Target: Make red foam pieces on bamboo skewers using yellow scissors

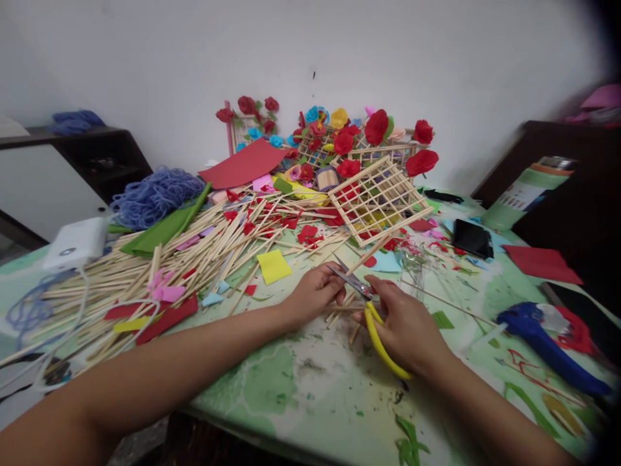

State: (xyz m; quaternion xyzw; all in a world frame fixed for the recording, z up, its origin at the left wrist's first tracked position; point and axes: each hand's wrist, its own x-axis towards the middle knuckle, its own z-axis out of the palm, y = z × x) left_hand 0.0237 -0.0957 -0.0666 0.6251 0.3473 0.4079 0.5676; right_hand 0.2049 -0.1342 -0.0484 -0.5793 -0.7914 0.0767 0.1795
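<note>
Near the middle of the table, my right hand (405,323) is closed round the yellow-handled scissors (383,346), whose blades are parted and point up and left. My left hand (317,294) is just left of the blades, its fingers pinched together; what they hold is too small and hidden to name. Several thin wooden sticks (356,330) lie under and between the two hands. A yellow paper square (274,266) rests just beyond my left hand. Behind the hands leans a lattice of sticks (381,200).
A large heap of sticks (213,252) and blue yarn (158,194) cover the left. Paper flowers (376,127) stand at the back. On the right are a blue glue gun (553,346), a phone (472,238) and a bottle (528,194).
</note>
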